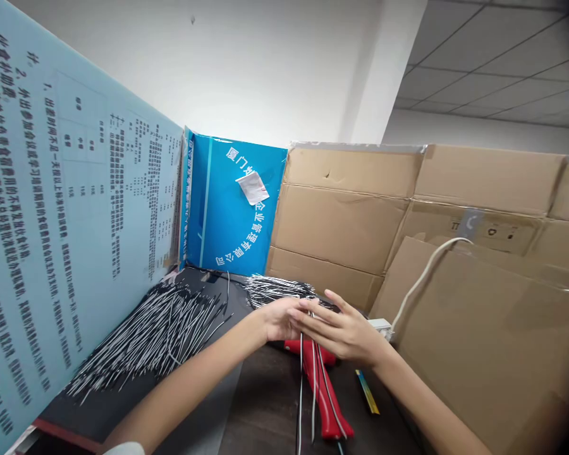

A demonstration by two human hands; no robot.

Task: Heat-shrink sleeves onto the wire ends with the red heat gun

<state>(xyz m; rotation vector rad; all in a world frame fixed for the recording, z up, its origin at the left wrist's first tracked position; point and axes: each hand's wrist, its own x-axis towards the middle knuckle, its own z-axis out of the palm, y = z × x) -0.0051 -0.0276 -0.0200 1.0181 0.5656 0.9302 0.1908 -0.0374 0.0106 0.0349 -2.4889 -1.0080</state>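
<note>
Several thin black-and-white wires (301, 385) hang down from between my two hands, which meet over the middle of the table. My left hand (283, 319) is closed around their upper part, its fingertips partly covered by the other hand. Coming from the right, my right hand (344, 330) lays its long fingers against the same wires, and its thumb is hidden. Beneath the hands lies a red tool (320, 392) shaped like a heat gun, the loose wire ends crossing its handle. A small yellow-and-blue strip (367, 392) rests to its right.
A large pile of black-and-white wires (146, 332) spreads at left, a second bundle (277, 289) at the back. A printed light-blue board (85, 208), a blue panel (232, 208) and cardboard walls (341, 221) enclose the table. A white cable (424, 275) runs to a white socket (380, 327).
</note>
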